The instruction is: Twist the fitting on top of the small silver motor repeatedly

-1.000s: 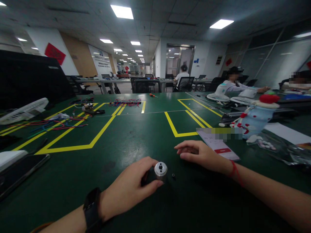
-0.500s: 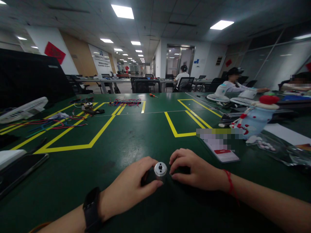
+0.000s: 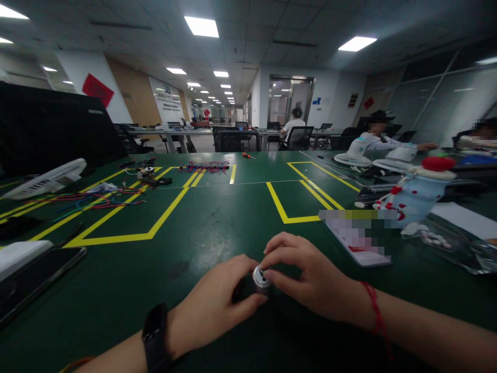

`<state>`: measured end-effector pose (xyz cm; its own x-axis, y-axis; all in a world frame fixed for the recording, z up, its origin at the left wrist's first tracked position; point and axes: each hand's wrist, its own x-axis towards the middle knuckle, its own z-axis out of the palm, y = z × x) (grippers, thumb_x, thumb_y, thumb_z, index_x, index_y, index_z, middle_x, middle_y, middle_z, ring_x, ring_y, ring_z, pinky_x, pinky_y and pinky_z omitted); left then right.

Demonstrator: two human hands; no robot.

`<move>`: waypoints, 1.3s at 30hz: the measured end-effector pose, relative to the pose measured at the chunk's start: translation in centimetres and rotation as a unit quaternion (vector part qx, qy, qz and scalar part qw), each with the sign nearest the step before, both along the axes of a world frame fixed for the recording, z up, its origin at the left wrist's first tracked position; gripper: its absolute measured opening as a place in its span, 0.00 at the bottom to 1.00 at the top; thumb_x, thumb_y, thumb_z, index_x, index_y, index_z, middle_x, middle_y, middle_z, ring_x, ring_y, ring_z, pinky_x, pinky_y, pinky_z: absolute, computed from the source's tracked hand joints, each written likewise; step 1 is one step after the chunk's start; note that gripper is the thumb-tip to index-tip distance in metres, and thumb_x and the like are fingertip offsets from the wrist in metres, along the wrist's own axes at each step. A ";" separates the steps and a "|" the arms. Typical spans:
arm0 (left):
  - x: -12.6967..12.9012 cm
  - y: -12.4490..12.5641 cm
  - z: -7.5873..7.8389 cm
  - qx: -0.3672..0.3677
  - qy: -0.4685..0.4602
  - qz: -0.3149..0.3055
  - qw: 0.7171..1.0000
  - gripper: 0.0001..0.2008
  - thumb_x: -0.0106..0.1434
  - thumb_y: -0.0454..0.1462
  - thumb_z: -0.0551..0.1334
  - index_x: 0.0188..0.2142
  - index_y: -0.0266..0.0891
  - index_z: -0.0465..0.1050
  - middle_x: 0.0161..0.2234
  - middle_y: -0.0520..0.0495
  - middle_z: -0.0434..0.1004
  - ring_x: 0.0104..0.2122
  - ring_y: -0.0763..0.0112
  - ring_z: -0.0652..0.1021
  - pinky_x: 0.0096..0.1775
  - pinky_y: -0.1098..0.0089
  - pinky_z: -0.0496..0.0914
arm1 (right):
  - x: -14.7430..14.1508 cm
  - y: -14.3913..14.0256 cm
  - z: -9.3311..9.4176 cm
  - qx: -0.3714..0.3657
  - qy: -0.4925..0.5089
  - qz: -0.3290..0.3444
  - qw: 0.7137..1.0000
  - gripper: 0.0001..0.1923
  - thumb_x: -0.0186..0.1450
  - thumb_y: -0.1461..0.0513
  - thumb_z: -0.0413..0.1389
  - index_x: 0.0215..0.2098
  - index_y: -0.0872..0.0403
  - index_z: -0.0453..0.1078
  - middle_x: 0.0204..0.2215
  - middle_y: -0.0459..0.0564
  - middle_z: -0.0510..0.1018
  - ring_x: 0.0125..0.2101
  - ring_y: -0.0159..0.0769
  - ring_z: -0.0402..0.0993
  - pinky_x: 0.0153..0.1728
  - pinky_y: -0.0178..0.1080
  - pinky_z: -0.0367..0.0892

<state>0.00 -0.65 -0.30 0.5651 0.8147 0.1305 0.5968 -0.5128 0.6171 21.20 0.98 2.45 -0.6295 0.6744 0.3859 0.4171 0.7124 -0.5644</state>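
Silver motor [image 3: 261,276] pinched by left hand [image 3: 212,305], right hand [image 3: 306,277].

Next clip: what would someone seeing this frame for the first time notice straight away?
Low in the middle, the left hand grips a small silver-capped cylinder on the green table, while the right hand pinches at its top. Bright yellow tape lines box off areas beyond. At the far left lies a tangle of coloured wires; at the right stands a pale blue doll with a red hat.
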 end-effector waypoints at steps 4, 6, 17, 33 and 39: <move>0.1 0.0 0.1 0.002 -0.003 0.002 1.000 0.07 0.63 0.37 0.62 0.40 0.41 0.67 0.36 0.51 0.71 0.33 0.67 0.70 0.33 0.70 0.62 | 0.7 0.2 -0.2 0.011 0.028 -0.005 1.000 0.09 0.63 0.62 0.57 0.43 0.50 0.74 0.44 0.49 0.73 0.44 0.37 0.69 0.47 0.42 0.63; 0.0 0.0 0.2 0.003 -0.006 0.002 1.000 0.07 0.63 0.37 0.63 0.41 0.42 0.67 0.37 0.52 0.71 0.33 0.67 0.70 0.33 0.70 0.62 | 1.3 0.8 -0.4 -0.022 0.067 -0.044 0.997 0.10 0.64 0.60 0.57 0.43 0.51 0.73 0.42 0.50 0.73 0.41 0.37 0.70 0.43 0.40 0.65; -0.1 -0.1 0.4 -0.011 -0.012 0.005 1.000 0.09 0.63 0.36 0.63 0.42 0.43 0.67 0.38 0.52 0.71 0.35 0.67 0.70 0.35 0.70 0.62 | 3.7 4.2 -3.1 -0.212 0.072 -0.158 0.962 0.12 0.67 0.56 0.53 0.41 0.55 0.73 0.34 0.48 0.76 0.32 0.34 0.71 0.34 0.37 0.66; 0.0 0.0 -0.2 0.000 0.001 0.006 1.000 0.08 0.63 0.37 0.63 0.40 0.42 0.66 0.36 0.52 0.71 0.32 0.67 0.70 0.33 0.69 0.62 | -0.4 0.2 -0.5 -0.044 0.097 -0.026 0.994 0.04 0.63 0.62 0.60 0.37 0.52 0.74 0.37 0.46 0.73 0.39 0.33 0.70 0.42 0.38 0.64; 0.1 -0.1 0.3 -0.003 -0.005 0.004 1.000 0.07 0.63 0.38 0.62 0.41 0.42 0.67 0.37 0.51 0.71 0.33 0.67 0.70 0.33 0.70 0.62 | 2.0 0.9 -1.1 -0.087 0.063 -0.024 0.994 0.05 0.63 0.61 0.59 0.36 0.53 0.75 0.36 0.47 0.72 0.38 0.33 0.70 0.40 0.37 0.66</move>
